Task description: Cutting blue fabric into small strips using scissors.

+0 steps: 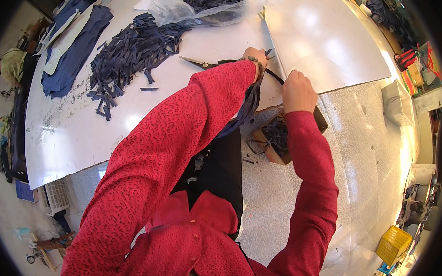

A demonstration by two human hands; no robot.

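Observation:
My left hand [256,55], with a beaded bracelet at its wrist, is closed over the table edge area, its fingers partly hidden. A dark fabric strip [274,76] runs from it to my right hand [299,92], which is closed in a pinch on the strip's other end. Dark blue cloth [249,105] hangs below my left wrist, over the table's edge. Scissors [200,63] lie on the white table [330,54] just left of my left hand. Beyond my hands lies a long, thin, pale straight piece [273,41].
A heap of short dark blue strips [130,56] covers the table's left middle, beside a clear plastic bag [175,8] of more strips. Stacked dark cut pieces [78,50] lie farther left. Below the table edge stands a box [275,154] with dark scraps. A yellow basket [394,245] sits right.

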